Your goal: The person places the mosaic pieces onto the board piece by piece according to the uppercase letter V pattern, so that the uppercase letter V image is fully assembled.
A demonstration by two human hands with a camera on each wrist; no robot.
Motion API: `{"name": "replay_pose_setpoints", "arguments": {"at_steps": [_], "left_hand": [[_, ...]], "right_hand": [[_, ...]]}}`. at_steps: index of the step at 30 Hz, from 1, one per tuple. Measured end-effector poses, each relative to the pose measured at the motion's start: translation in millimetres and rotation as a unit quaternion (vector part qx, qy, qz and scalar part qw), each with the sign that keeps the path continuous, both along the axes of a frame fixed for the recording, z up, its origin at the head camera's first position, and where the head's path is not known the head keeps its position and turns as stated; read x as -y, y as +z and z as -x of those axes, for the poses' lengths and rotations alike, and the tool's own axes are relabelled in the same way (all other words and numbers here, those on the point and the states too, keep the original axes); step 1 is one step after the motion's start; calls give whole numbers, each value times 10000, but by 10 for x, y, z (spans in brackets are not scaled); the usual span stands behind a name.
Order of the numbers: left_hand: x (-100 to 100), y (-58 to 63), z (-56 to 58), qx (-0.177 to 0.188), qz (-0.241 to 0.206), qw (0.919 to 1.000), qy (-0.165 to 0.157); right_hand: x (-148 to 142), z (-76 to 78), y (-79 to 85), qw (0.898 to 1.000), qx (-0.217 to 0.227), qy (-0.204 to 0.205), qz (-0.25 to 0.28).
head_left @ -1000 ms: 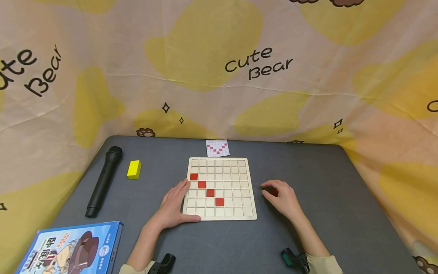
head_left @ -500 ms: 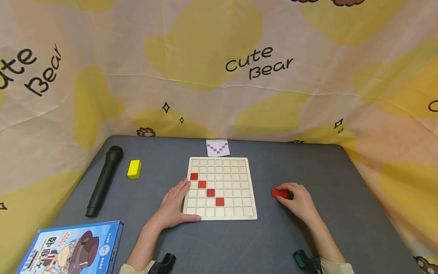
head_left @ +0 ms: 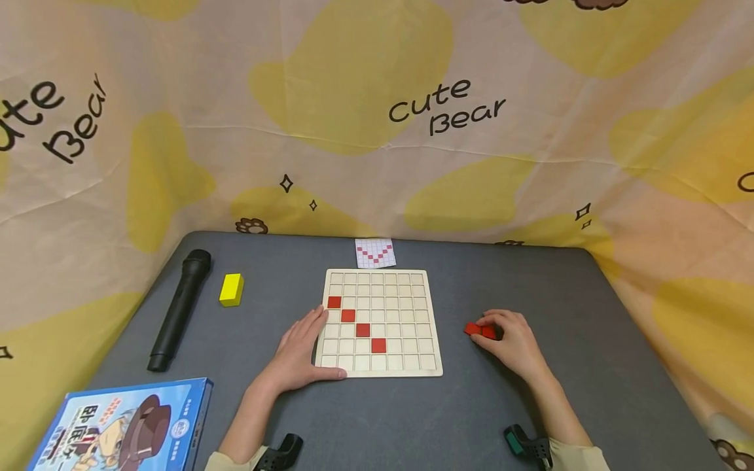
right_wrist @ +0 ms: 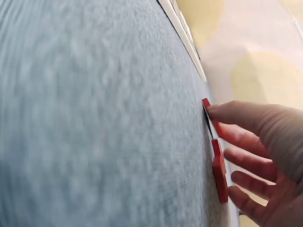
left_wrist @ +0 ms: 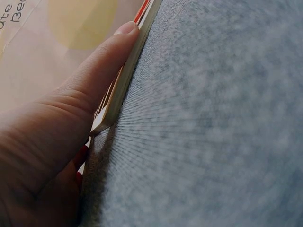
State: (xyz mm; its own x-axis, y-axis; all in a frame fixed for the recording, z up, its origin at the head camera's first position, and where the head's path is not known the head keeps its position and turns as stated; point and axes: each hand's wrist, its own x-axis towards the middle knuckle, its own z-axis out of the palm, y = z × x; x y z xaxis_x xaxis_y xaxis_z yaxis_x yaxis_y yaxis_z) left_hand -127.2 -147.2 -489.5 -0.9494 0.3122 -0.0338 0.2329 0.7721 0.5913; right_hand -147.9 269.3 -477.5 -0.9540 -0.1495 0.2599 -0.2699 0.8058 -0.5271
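Observation:
A cream gridded board [head_left: 406, 373] lies mid-table, with several red squares [head_left: 362, 330] in a diagonal down from its left side. My left hand [head_left: 297, 350] rests against its near left corner, fingers nearly straight along the left side. In the left wrist view the thumb [left_wrist: 102, 68] lies on the board's near edge. To the right of the board, my right hand [head_left: 515, 340] pinches a red tile [right_wrist: 205, 102] between thumb and forefinger. More red tiles [right_wrist: 220, 175] lie on the table under the other fingers, partly hidden from the head view.
Behind the board is a small card [head_left: 375, 254] printed with a V of red squares. On the left are a black microphone [head_left: 180, 311], a yellow block [head_left: 232, 290] and, nearer, a blue illustrated box [head_left: 124, 428]. A patterned cloth [head_left: 347, 85] hangs around the table.
My right hand has moved right, away from the board, and uncovered the red tiles. Its pinched tile now sits askew to the one beside it. The left hand stays put.

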Motion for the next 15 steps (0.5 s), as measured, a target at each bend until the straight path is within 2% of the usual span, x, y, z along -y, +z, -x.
{"name": "replay_pose_setpoints", "arguments": {"at_steps": [7, 15], "left_hand": [[7, 5, 2, -3, -30, 10000, -9], [12, -10, -1, 26, 9, 10000, -14]], "right_hand": [[165, 63, 32, 9999, 34, 68, 153], [480, 104, 33, 9988, 184, 233, 395]]}}
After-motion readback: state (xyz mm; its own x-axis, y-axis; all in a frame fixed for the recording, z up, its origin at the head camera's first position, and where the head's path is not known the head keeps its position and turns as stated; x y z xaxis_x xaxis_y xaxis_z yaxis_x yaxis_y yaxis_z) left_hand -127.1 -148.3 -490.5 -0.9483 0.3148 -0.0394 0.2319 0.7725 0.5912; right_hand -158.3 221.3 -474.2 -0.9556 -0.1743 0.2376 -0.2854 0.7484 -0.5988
